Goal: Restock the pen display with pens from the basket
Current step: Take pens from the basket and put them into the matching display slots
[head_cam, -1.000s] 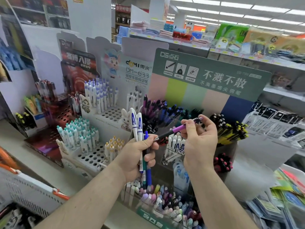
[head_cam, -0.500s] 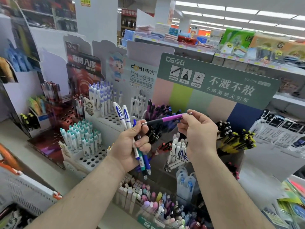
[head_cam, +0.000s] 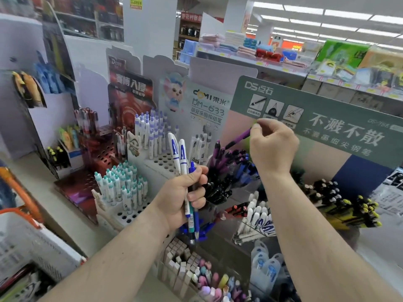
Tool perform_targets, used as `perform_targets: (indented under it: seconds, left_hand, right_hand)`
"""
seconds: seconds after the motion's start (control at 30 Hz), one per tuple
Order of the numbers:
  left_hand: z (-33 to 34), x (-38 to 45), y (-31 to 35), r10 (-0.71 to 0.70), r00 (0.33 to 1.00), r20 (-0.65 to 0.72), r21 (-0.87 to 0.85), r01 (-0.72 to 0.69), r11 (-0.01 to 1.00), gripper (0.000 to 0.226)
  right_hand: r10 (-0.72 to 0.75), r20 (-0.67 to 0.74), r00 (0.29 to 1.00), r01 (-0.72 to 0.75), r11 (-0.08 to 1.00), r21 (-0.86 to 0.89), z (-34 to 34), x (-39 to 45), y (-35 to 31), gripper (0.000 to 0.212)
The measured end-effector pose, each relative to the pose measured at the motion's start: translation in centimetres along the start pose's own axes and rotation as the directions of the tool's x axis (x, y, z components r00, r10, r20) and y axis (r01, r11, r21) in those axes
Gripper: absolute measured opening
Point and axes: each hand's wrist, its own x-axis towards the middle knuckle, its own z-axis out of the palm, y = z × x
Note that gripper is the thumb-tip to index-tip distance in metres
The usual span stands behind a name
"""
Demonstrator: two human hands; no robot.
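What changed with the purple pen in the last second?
The right hand raised the purple pen and tipped it point-down toward the purple pens in the display. It still pinches the pen's top end. The left hand still grips its pen bundle.

We see a bright, evenly lit shop under rows of ceiling light strips far above the fingers. Shadows are faint. Motion blur smears those fingers, and wide-angle distortion bends the shelf behind them.
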Motion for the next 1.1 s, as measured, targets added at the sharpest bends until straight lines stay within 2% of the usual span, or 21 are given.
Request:
perform_targets:
  seconds: [0.1,0.2,0.37,0.47,0.53,0.6,0.63,0.67,0.7,0.77,0.8,0.83,0.93,1.0,1.1]
  left_hand:
    - [-0.4,0.1,0.1,0.001,1.0,-0.003,0.025,-0.001,1.0,0.011]
    - [-0.8,0.0,0.2,-0.001,1.0,-0.001,0.045,0.001,0.999,0.012]
    - [-1.0,-0.2,0.1,-0.013,1.0,0.006,0.081,0.012,0.997,0.013]
    - [-0.9,-0.3,-0.2,-0.038,0.999,0.022,0.103,0.036,0.994,0.015]
    - [-0.8,-0.5,-0.4,-0.059,0.997,0.039,0.118,0.054,0.991,0.013]
    - [-0.8,-0.7,-0.6,-0.083,0.994,0.07,0.105,0.075,0.992,0.01]
    - [-0.7,-0.8,-0.7,-0.096,0.991,0.097,0.089,0.087,0.992,0.009]
    - [-0.7,-0.9,-0.8,-0.108,0.986,0.124,0.078,0.099,0.992,0.009]
    - [-0.6,-1.0,-1.0,-0.121,0.982,0.143,0.083,0.11,0.99,0.012]
    - [-0.3,-1.1,-1.4,-0.142,0.977,0.161,0.155,0.117,0.981,0.015]
    - [-0.1,-1.3,-1.6,-0.15,0.975,0.167,0.201,0.115,0.973,0.016]
    - [0.2,-1.4,-1.8,-0.157,0.972,0.175,0.238,0.113,0.965,0.017]
    - [0.8,-1.9,-2.5,-0.169,0.965,0.203,0.293,0.105,0.951,0.012]
    - [1.1,-2.2,-3.0,-0.183,0.963,0.198,0.295,0.119,0.948,0.02]
    - [1.5,-2.2,-3.6,-0.193,0.976,0.102,0.263,0.16,0.951,0.035]
  right_hand:
    - [0.082,0.23,0.97,-0.042,0.984,-0.171,1.8,0.6,0.3,0.019]
    - [0.206,0.411,0.888,-0.061,0.939,-0.339,3.0,1.1,0.3,0.015]
    - [0.288,0.48,0.829,-0.025,0.875,-0.483,4.1,1.9,-0.1,0.01]
    - [0.296,0.503,0.812,-0.011,0.869,-0.495,3.7,2.0,-0.3,0.016]
    - [0.21,0.463,0.861,0.028,0.89,-0.455,2.5,1.2,-1.0,0.025]
    - [0.1,0.418,0.903,0.025,0.958,-0.285,1.0,-0.5,-2.1,0.024]
    - [0.088,0.456,0.885,-0.007,0.984,-0.177,0.2,-1.3,-2.6,0.019]
    - [0.112,0.554,0.825,-0.068,0.993,-0.099,-0.6,-2.2,-3.1,0.016]
    - [0.15,0.674,0.724,-0.136,0.988,-0.074,-1.2,-3.1,-3.3,0.018]
    - [0.213,0.817,0.536,-0.211,0.971,-0.114,-2.0,-4.3,-2.8,0.021]
    - [0.22,0.84,0.496,-0.226,0.967,-0.12,-2.4,-4.7,-2.4,0.022]
    - [0.214,0.846,0.488,-0.24,0.965,-0.105,-2.7,-5.2,-2.0,0.023]
    - [0.203,0.825,0.528,-0.343,0.939,-0.012,-3.9,-6.0,-0.7,0.023]
    - [0.208,0.791,0.575,-0.444,0.892,0.088,-4.7,-6.6,-0.1,0.022]
    - [0.209,0.626,0.751,-0.395,0.902,0.174,-6.2,-6.6,0.9,0.027]
